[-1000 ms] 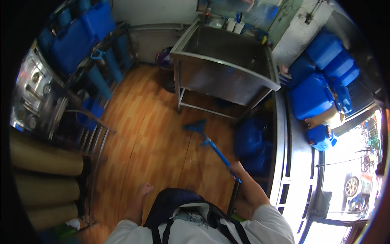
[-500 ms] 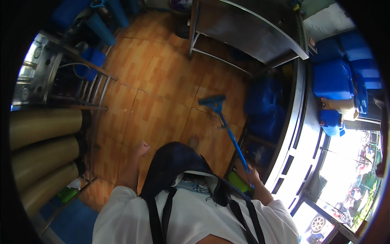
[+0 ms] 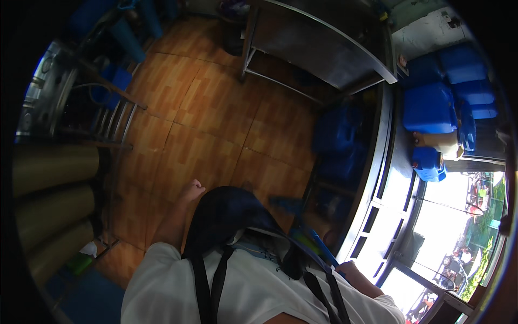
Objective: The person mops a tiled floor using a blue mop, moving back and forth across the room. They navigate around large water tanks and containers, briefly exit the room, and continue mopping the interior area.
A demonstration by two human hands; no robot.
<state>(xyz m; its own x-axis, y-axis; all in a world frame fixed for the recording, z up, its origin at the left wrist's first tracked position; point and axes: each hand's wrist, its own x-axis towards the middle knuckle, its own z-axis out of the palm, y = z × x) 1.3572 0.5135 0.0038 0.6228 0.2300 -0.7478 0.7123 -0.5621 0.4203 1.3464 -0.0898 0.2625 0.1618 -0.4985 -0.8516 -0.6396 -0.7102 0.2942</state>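
My right hand (image 3: 349,270) is closed round the handle of a blue mop (image 3: 324,247), low at the right beside the bright doorway. The mop's flat blue head shows dimly near the floor, just right of the dark hood on my chest; its lower part is blurred and in shadow. My left hand (image 3: 192,190) is a loose fist over the floor, left of the hood, with nothing visible in it. Beneath both hands lies the orange wood-patterned floor (image 3: 210,119).
A steel table (image 3: 318,43) stands at the far right, with blue jugs (image 3: 429,108) beyond it. Large tan rolls (image 3: 54,167) and a metal rack (image 3: 121,119) line the left. At right a metal-framed door track (image 3: 372,178) borders the bright outside.
The mop head has been drawn back toward me and to the right, as my right hand moved down and slightly right. My left hand stays fisted, slightly higher.
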